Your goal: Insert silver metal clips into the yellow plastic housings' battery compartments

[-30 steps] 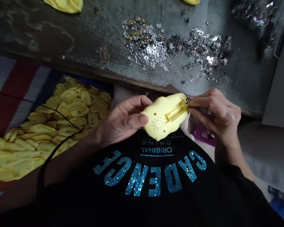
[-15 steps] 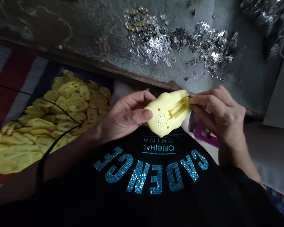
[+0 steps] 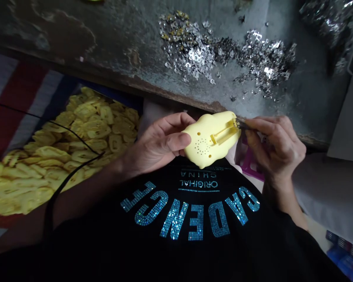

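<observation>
My left hand [image 3: 164, 135] grips the left end of a pale yellow plastic shell [image 3: 204, 122] between thumb and fingers. The shell has a scalloped outline, a ring of small holes, two larger holes and a long battery slot. At the slot's right end, my right hand [image 3: 275, 139] pinches a thin dark metal piece [image 3: 242, 124] whose tip meets the slot; its exact kind is too small to tell. Small silvery metal contacts [image 3: 194, 56] lie in loose piles on the worktable beyond both hands.
Many similar yellow shells [image 3: 85, 129] fill a striped sack [image 3: 23, 94] at the left. The metal worktable [image 3: 111, 51] runs across the top, its worn edge close to my hands. A black cord [image 3: 76, 166] crosses the left side. Something purple [image 3: 250, 160] sits below my right hand.
My right hand has drawn slightly to the right from the shell, and the dark metal piece between its fingers now shows. My left hand keeps its hold on the shell.
</observation>
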The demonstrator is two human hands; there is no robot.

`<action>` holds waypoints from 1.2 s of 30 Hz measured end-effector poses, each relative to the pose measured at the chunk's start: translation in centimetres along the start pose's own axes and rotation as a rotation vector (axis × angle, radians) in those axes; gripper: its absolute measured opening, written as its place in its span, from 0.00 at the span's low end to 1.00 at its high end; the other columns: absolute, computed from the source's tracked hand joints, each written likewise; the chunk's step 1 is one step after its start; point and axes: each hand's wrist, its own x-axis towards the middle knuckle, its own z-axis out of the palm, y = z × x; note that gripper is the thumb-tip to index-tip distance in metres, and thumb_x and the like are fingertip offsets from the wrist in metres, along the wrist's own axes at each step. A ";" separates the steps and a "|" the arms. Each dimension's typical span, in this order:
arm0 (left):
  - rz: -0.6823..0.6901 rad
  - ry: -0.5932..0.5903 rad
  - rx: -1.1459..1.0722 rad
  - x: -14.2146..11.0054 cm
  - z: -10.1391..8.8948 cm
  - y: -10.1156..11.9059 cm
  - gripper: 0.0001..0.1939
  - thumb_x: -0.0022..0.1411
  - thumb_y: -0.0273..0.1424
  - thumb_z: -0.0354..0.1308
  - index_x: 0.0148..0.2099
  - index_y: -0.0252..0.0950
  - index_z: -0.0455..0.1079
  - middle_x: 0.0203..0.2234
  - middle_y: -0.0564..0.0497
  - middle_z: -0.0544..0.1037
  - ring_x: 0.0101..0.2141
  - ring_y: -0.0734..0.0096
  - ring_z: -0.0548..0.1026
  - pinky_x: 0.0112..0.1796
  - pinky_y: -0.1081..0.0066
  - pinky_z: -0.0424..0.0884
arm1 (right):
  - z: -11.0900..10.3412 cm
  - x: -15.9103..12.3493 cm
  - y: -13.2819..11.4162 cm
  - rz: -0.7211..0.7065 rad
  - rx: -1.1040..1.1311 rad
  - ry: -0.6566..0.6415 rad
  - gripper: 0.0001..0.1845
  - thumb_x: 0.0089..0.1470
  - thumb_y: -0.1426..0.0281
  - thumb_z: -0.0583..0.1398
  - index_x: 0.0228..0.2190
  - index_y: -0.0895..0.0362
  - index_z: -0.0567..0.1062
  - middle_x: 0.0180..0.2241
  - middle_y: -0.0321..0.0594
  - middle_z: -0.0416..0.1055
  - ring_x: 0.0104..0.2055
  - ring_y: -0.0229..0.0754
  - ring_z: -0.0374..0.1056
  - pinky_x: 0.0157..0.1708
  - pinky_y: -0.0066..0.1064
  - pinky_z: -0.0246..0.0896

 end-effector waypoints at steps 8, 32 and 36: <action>0.002 -0.024 0.011 -0.3 -0.3 -0.2 0.20 0.57 0.41 0.84 0.44 0.38 0.82 0.34 0.51 0.83 0.32 0.70 0.80 0.33 0.74 0.79 | 0.1 0.1 -1.2 -0.087 -0.067 -0.028 0.22 0.72 0.75 0.67 0.59 0.41 0.86 0.49 0.40 0.90 0.43 0.52 0.84 0.45 0.48 0.81; 0.304 -0.192 0.611 -0.2 1.0 0.2 0.27 0.58 0.36 0.86 0.56 0.47 0.81 0.56 0.47 0.88 0.55 0.53 0.86 0.55 0.59 0.84 | 3.0 -0.5 3.2 0.277 0.643 -0.006 0.14 0.63 0.64 0.77 0.48 0.49 0.84 0.42 0.34 0.84 0.40 0.40 0.79 0.43 0.34 0.77; 0.219 -0.322 0.815 1.1 1.4 0.8 0.58 0.46 0.44 0.91 0.76 0.53 0.71 0.69 0.43 0.80 0.66 0.42 0.81 0.62 0.50 0.83 | 3.8 -2.1 3.2 0.100 0.543 0.178 0.18 0.64 0.68 0.74 0.54 0.47 0.85 0.44 0.37 0.85 0.42 0.44 0.79 0.43 0.39 0.76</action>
